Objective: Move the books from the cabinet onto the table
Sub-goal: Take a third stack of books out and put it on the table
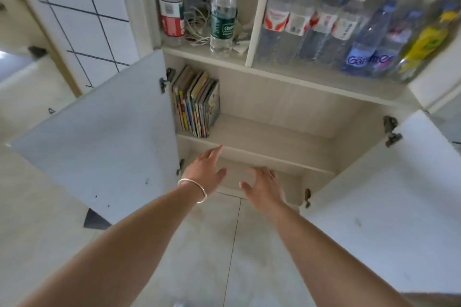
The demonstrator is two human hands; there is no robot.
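- The left door (99, 132) is standing wide open, swung out toward the camera.
- The books (197, 102) are standing upright in a tight row on the shelf (262, 137) inside the cabinet (299, 97), pressed against its left wall; the remainder of that shelf is lying bare.
- The left hand (205, 169) is reaching toward the cabinet with fingers spread and nothing in it, its fingertips hovering just at the shelf's front edge, below the books and not touching them. A bangle (193, 189) is sitting on that wrist.
- The right hand (264, 187) is hanging just beside the left one, also spread and empty, in front of the lower compartment.
- Above, two bottles (223, 7) are standing in the left upper compartment beside a tangle of cable (197, 25), and a packed row of water bottles (349, 25) is filling the right one.
- The right door (389, 207) is also standing open.
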